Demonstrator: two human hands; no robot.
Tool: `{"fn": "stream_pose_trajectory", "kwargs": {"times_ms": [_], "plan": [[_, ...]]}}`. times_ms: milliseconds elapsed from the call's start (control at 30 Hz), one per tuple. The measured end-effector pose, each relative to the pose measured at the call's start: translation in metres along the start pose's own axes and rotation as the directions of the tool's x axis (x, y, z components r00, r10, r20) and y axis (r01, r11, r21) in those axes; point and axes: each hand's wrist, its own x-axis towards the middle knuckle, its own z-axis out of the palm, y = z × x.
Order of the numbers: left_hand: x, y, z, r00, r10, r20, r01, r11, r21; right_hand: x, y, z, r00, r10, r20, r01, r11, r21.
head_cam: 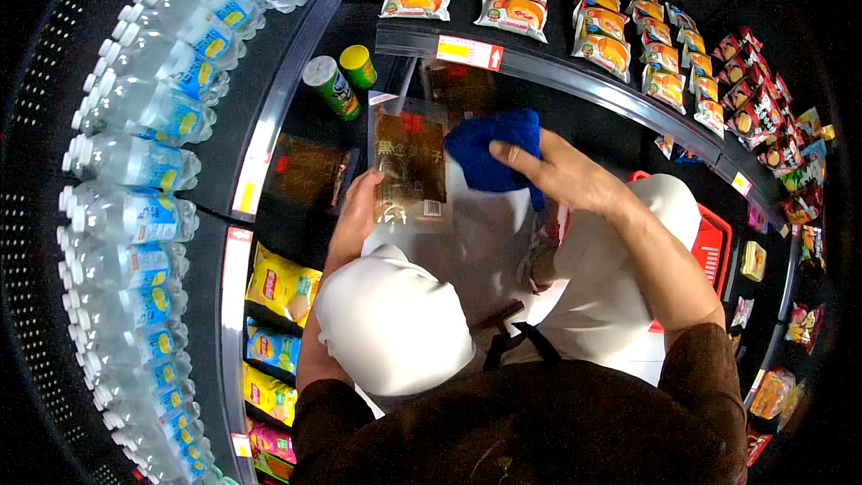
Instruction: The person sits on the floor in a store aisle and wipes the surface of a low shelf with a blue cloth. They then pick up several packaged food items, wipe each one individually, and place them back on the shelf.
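Observation:
My left hand [361, 197] grips the left edge of a flat clear packet [409, 165] with dark brown contents, a red mark, printed writing and a barcode. The packet faces up in front of my knees. Bunched in my right hand [566, 165] is a blue cloth [495, 148], my thumb pressed on top. The cloth is close to the packet's right edge; I cannot tell whether they touch. Beyond them, another dark packet [458, 87] lies in the shade under a shelf. A similar brown packet [303, 172] is on the lower shelf left of my left hand.
Two snack canisters, one white-lidded [333, 87] and one yellow-lidded [358, 67], stand at the back left. Bottled drinks [158, 165] line the left shelf above chip bags [283, 283]. Packaged cakes [515, 7] fill the shelf ahead. A red basket [714, 249] sits beside my right knee.

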Motion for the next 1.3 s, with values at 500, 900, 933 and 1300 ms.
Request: {"fn": "stream_pose_trajectory", "kwargs": {"times_ms": [500,900,933,1300], "plan": [[-0.118,0.058,-0.006,0.848,0.209,0.487,-0.356,0.905,0.233,0.008,0.016,0.196,0.773,-0.56,-0.298,0.514,0.829,-0.223],[-0.132,0.06,0.007,0.866,0.216,0.45,-0.24,0.971,-0.003,0.074,0.017,0.193,0.908,-0.201,-0.367,0.317,0.903,0.289],[-0.133,0.059,0.007,0.875,0.201,0.44,-0.176,0.979,-0.098,0.061,0.012,0.196,0.905,-0.244,-0.348,0.347,0.897,0.273],[-0.058,-0.033,-0.106,0.716,0.663,0.218,-0.646,0.511,0.568,-0.011,0.016,0.161,0.98,0.053,0.192,-0.042,0.997,-0.063]]}}
